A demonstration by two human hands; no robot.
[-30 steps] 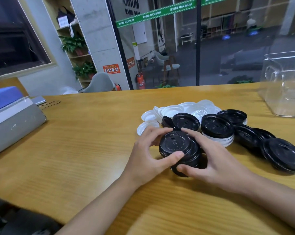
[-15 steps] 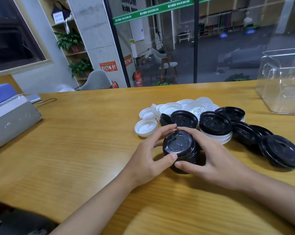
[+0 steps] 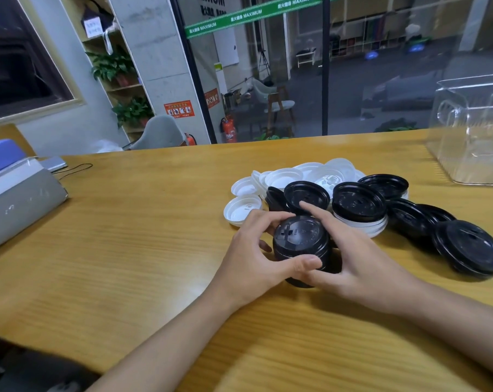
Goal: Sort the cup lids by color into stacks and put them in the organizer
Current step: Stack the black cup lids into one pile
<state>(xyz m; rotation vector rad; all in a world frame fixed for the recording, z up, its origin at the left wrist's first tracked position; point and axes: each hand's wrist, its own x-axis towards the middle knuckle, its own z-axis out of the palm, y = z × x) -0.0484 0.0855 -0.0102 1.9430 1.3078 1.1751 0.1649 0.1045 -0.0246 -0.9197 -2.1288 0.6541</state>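
A stack of black lids (image 3: 300,241) stands on the wooden table (image 3: 126,236) in front of me. My left hand (image 3: 256,256) curls round its left side, thumb at the front. From the right, my right hand (image 3: 358,261) grips the same stack, index finger over its far rim. Behind lie loose black lids (image 3: 358,205) and white lids (image 3: 242,209) in a mixed pile; one black lid rests on a few white ones. The clear plastic organizer (image 3: 471,131) stands at the far right.
A grey and blue box (image 3: 16,193) sits at the table's left edge, with a small device and cable (image 3: 55,164) behind it. Another black lid stack (image 3: 469,248) lies to the right. A glass wall runs behind the table's far edge.
The loosely offset black lids between my hands have been squeezed into a tighter, straighter stack. Both hands closed in round it; my head shifted slightly.
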